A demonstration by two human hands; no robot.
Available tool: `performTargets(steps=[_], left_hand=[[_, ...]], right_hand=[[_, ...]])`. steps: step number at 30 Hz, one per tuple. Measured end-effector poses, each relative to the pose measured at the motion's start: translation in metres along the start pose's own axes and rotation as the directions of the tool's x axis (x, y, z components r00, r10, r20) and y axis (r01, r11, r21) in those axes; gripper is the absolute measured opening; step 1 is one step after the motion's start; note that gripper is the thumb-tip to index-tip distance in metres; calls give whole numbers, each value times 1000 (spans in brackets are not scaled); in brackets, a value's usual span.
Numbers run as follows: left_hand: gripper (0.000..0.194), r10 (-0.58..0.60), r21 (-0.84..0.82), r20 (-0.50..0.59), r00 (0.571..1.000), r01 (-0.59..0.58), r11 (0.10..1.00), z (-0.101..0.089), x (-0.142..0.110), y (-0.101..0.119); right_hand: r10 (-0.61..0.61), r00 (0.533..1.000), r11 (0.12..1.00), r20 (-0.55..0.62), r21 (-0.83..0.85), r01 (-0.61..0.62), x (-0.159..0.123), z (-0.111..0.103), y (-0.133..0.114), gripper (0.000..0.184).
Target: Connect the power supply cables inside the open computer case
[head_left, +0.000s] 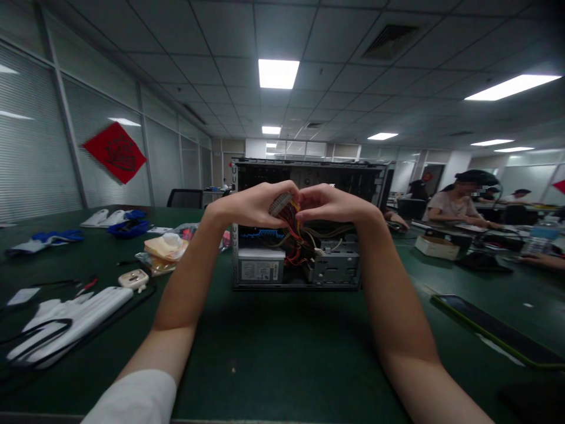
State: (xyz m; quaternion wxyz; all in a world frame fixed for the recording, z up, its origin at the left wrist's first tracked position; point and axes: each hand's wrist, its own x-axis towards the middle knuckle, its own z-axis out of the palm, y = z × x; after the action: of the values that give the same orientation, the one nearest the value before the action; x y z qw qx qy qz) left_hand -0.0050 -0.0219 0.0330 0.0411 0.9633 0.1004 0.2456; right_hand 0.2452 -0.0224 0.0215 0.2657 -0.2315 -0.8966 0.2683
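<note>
An open computer case (309, 287) lies in front of me on the green table. My left hand (260, 203) is closed around a wide, many-pin power connector (281, 204), its pale end showing between thumb and fingers. Red, orange and yellow wires (291, 221) run down from it into the case. My right hand (329, 203) meets the left at the fingertips, its fingers pinched on the wires just beside the connector. Below sit the silver power supply (260, 270) at lower left and a metal drive bay (338, 268) at lower right. The hands hide part of the interior.
Left on the green table (273, 365) lie a white power strip (83, 324), a small white plug adapter (133, 279), bags (168, 247) and gloves (128, 227). A phone (494, 330) and an open box (436, 246) are at right. A co-worker (461, 206) sits beyond.
</note>
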Motion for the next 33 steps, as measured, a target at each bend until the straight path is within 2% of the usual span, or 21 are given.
performTargets(steps=[4, 8, 17, 22, 33], left_hand=[[46, 15, -118, 88, 996, -4, 993, -1, -2, 3], [37, 42, -58, 43, 998, -39, 998, -1, -3, 5], [50, 98, -97, 48, 994, -93, 991, -2, -1, -5], [50, 77, -144, 73, 994, -66, 987, -2, -1, -6], [49, 63, -114, 85, 994, -53, 992, -3, -1, -6]], right_hand=[[2, 999, 1000, 38, 7, -2, 0, -1, 1, 32], [-3, 1000, 1000, 15, 22, 3, 1, -2, 3, 31], [20, 999, 999, -38, 43, -18, -2, -3, 3, 31], [48, 998, 998, -35, 53, -46, -1, -3, 2, 34], [55, 998, 997, -32, 59, -53, 0, -3, 4, 35]])
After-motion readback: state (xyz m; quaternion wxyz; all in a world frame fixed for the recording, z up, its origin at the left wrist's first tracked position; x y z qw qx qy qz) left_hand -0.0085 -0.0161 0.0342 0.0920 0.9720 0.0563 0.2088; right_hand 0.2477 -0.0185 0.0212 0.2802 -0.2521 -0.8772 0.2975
